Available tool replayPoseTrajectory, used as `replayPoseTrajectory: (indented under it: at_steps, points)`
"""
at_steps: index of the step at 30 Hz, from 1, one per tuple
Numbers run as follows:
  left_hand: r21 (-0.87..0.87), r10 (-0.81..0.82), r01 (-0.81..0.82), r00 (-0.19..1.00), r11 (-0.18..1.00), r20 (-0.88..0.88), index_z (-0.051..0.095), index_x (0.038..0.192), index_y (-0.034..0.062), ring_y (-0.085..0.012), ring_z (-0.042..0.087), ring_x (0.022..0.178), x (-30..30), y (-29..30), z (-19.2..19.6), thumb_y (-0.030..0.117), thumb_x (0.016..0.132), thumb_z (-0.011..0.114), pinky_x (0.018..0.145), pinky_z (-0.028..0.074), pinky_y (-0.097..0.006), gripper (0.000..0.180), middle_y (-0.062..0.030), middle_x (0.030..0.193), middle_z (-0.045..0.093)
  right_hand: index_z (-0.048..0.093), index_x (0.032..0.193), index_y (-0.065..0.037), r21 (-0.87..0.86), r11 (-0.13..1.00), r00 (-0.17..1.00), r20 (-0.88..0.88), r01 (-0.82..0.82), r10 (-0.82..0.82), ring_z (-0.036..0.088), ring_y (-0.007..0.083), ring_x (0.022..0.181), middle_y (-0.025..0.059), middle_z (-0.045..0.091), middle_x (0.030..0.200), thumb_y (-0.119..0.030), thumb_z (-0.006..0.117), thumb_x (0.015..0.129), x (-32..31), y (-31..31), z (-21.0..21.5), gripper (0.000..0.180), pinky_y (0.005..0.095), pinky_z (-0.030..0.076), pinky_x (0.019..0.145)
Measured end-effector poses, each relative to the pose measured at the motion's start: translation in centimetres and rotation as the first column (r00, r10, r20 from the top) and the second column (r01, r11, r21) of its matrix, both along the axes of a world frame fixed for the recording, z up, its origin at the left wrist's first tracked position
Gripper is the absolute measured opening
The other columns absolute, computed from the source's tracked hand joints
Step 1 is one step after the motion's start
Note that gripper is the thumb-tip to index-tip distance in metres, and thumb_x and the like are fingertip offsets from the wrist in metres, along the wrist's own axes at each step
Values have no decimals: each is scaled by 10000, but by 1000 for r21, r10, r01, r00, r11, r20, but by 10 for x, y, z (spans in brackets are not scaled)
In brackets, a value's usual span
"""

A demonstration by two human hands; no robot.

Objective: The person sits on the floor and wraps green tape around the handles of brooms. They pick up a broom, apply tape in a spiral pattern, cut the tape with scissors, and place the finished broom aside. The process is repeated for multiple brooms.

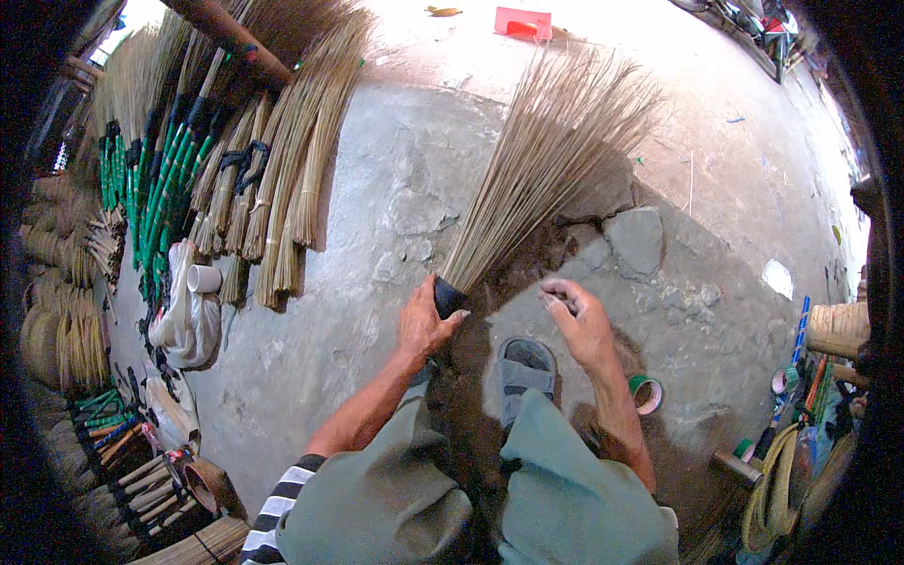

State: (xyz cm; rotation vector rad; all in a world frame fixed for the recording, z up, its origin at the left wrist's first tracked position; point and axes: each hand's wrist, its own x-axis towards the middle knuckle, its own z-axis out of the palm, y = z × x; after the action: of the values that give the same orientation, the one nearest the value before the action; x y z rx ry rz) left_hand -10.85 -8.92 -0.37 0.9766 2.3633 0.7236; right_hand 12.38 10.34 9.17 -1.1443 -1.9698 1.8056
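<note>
A bundle of long straw broom bristles (pixel 551 137) fans away from me, tilted toward the far right. Black wrapping (pixel 449 296) binds its narrow near end. My left hand (pixel 426 320) is closed around that wrapped end, its thumb lying across the near side. Apart from the bundle, to its right, my right hand (pixel 576 315) hovers with bent fingers, thumb and forefinger drawn together in a pinch. Whether anything thin sits between those fingertips is too small to tell. A roll of green tape (pixel 645 395) rests on the ground beside my right forearm.
Straw bundles (pixel 282 207) and brooms with green handles (pixel 174 179) lean at the far left. Near them lie a white plastic bag (pixel 182 330) and a white cup (pixel 203 279). Broken concrete (pixel 635 240) lies ahead; a red dustpan (pixel 523 24) is farther off. Tools clutter the right edge.
</note>
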Motion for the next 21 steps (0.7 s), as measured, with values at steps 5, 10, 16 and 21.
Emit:
replayPoseTrajectory:
  at_steps: [5, 10, 16, 21]
  points:
    - [148, -53, 59, 998, 987, -45, 554, 1367, -7, -495, 626, 1107, 8, 1, -6, 376, 753, 877, 951, 508, -540, 793, -278, 1178, 658, 508, 1442, 83, -184, 982, 927, -356, 52, -116, 659, 278, 1189, 195, 660, 1327, -220, 633, 1044, -49, 61, 1, 516, 413, 531, 1030]
    - [208, -35, 53, 995, 977, -93, 574, 1329, 2, -478, 630, 1023, 20, -14, -2, 339, 717, 904, 887, 505, -543, 773, -253, 1079, 661, 486, 1497, 37, -460, 862, 871, -308, 215, -382, 614, 282, 1265, 145, 598, 1461, -315, 719, 988, -104, 152, -31, 661, 462, 488, 1081]
    - [115, -48, 60, 994, 991, -103, 557, 1371, 22, -473, 632, 1075, 27, -15, 2, 359, 729, 912, 923, 514, -523, 808, -251, 1131, 658, 591, 1393, -51, -690, 706, 746, -386, 157, -542, 647, 316, 1210, 113, 659, 1382, -398, 758, 959, -149, 215, -56, 580, 537, 501, 1065]
    - [58, -57, 60, 996, 997, -65, 504, 1408, -17, -479, 607, 1084, 34, -22, -15, 335, 771, 882, 926, 506, -530, 820, -265, 1178, 619, 677, 1334, -65, -431, 897, 769, -605, -98, -207, 679, 227, 1160, 99, 732, 1250, -458, 683, 1000, -184, 132, 29, 516, 436, 569, 987]
